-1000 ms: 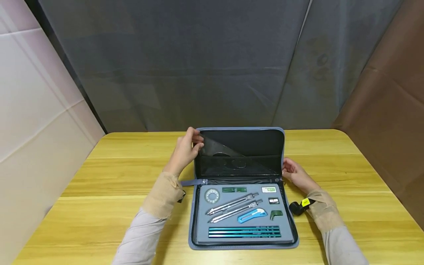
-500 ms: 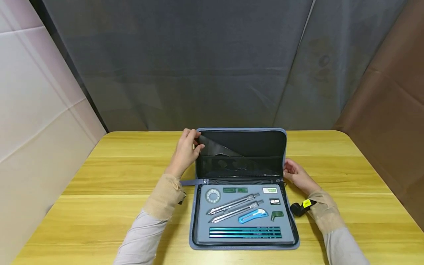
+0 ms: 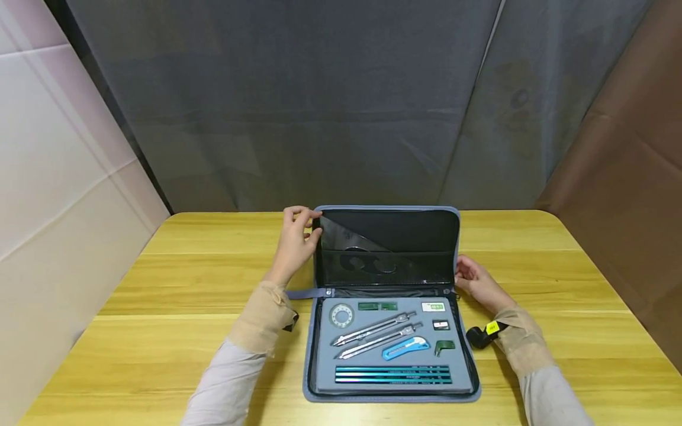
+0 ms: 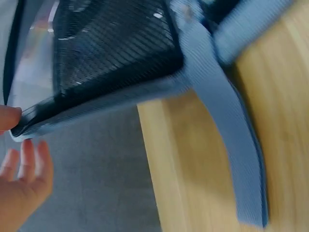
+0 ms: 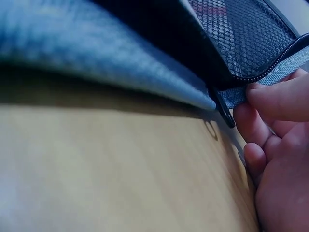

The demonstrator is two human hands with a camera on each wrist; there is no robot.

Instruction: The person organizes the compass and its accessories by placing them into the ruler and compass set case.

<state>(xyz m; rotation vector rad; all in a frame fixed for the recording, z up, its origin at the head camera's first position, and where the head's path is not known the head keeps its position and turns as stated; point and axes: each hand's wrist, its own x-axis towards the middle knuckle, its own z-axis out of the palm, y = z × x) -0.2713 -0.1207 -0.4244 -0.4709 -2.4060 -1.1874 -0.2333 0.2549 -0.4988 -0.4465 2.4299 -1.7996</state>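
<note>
A blue-edged zip case lies unfolded on the table, its black-lined lid raised at the back. My left hand holds the lid's left edge near the top corner; in the left wrist view, a digit lies on the inner side and other fingers below. My right hand pinches the lid's lower right edge, thumb beside the zipper. Behind the lid's mesh pocket sits a dark, see-through flat piece with a slanted edge.
The case's grey tray carries two metal compasses, a blue utility knife, several teal pencils, a round dial-like disc and small green and white pieces. A blue strap sticks out left onto the wooden table.
My left hand has shifted slightly left along the lid's edge, its fingers and thumb more spread. The right hand stays at the lid's lower right edge.
</note>
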